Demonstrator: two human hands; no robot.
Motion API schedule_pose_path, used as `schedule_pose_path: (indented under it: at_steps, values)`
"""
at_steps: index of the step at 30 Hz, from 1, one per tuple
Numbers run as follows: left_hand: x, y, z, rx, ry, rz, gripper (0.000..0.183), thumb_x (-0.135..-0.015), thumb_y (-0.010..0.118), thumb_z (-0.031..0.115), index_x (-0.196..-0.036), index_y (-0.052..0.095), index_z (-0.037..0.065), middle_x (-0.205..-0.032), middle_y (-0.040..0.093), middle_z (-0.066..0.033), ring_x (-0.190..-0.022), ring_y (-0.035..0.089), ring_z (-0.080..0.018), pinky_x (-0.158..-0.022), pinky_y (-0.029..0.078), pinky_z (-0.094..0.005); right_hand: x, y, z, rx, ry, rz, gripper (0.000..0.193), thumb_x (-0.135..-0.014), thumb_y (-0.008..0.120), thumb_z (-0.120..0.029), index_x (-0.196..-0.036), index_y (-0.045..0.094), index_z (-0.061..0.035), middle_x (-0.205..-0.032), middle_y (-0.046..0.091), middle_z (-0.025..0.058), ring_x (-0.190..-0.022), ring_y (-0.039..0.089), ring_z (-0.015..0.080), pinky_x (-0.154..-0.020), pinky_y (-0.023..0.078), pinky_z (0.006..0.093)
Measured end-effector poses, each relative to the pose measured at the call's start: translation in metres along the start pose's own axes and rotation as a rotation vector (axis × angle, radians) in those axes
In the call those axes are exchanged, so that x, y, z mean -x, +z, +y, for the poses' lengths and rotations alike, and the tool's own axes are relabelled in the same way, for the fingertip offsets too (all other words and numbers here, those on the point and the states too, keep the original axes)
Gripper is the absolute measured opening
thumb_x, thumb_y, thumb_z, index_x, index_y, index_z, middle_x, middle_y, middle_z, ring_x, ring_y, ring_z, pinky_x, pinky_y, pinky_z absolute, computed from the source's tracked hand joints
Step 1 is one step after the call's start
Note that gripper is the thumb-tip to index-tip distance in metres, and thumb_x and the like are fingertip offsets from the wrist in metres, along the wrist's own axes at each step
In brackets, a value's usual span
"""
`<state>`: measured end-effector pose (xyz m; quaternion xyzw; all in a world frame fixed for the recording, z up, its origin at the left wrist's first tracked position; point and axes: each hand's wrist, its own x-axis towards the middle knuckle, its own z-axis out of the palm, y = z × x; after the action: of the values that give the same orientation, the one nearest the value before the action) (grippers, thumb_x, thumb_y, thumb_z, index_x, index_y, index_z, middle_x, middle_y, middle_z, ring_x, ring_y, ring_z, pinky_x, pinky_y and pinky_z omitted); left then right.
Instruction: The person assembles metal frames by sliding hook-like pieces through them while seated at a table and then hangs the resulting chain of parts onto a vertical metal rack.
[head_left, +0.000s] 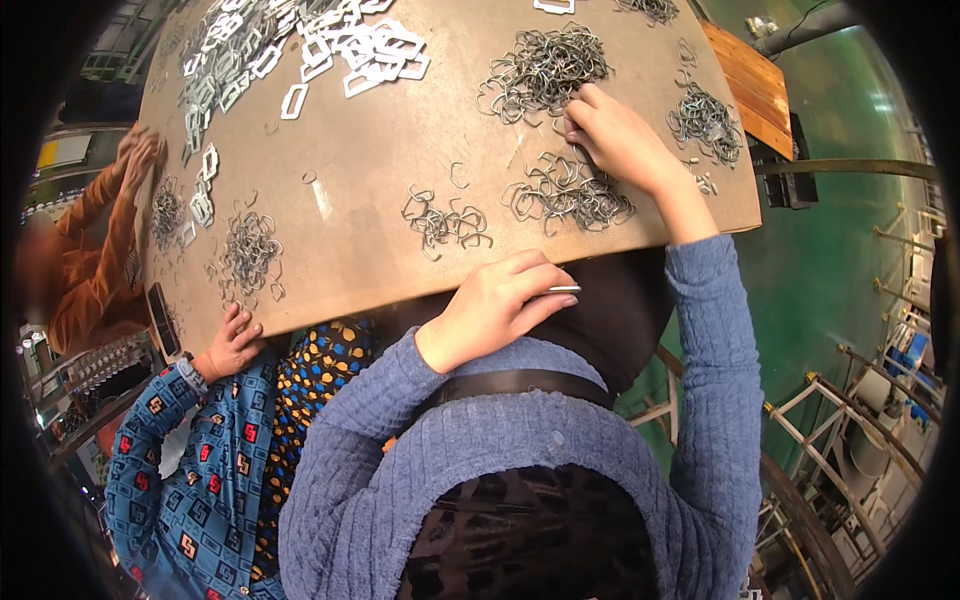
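My left hand (503, 308) is closed in front of the table's near edge, at my waist. Between its thumb and fingers sticks out a thin, pale metal piece (563, 290), seen edge-on; the rest is hidden by the hand. Over the table, my right hand (612, 135) reaches to the lower right side of a large pile of bent wire hooks (548, 72). Its fingers are pinched together, and whatever they hold cannot be made out. Just below that hand lies a second heap of wire hooks (568, 195). A smaller group of hooks (444, 220) is to its left.
Many flat metal frames (385, 50) cover the table's (370, 150) far left. More hooks (705, 122) lie at the right edge, others (247, 252) at the left. A neighbour's hand (232, 343) rests on the near left edge; another person's hands (140, 155) are farther left.
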<state>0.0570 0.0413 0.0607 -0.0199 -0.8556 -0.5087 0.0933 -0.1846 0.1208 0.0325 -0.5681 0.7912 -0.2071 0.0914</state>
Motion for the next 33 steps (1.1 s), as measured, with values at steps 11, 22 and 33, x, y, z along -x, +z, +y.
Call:
schedule_pose_path:
  at_steps: [11, 22, 33]
  values:
    - [-0.011, 0.008, 0.000, 0.029, -0.057, -0.010, 0.014, -0.077, 0.072, 0.009, -0.089, 0.068, 0.004, -0.077, 0.060, -0.0087, -0.070, 0.061, -0.0228, -0.060, 0.047, -0.0315, 0.116, -0.025, -0.106, -1.181, 0.530, 0.540, 0.009, -0.090, 0.056, 0.004, -0.099, 0.056, 0.0057, -0.084, 0.062, 0.0077, -0.076, 0.063, 0.0144, -0.067, 0.052, 0.0238]
    - [-0.013, 0.013, 0.002, 0.033, -0.056, -0.020, 0.016, -0.076, 0.071, 0.011, -0.091, 0.067, 0.005, -0.080, 0.059, -0.0099, -0.068, 0.061, -0.0273, -0.059, 0.049, -0.0351, 0.137, 0.014, -0.133, -1.262, 0.519, 0.537, 0.011, -0.079, 0.072, -0.004, -0.087, 0.065, -0.0023, -0.118, 0.050, 0.0118, -0.115, 0.044, 0.0199, -0.101, 0.031, 0.0337]
    - [-0.013, 0.010, -0.001, 0.137, -0.059, -0.038, 0.013, -0.075, 0.070, 0.008, -0.084, 0.066, 0.001, -0.075, 0.060, -0.0117, -0.071, 0.061, -0.0292, -0.063, 0.048, -0.0368, 0.134, 0.034, -0.133, -1.300, 0.372, 0.601, 0.014, -0.078, 0.071, 0.002, -0.086, 0.061, -0.0008, -0.104, 0.052, 0.0092, -0.098, 0.052, 0.0166, -0.087, 0.042, 0.0277]
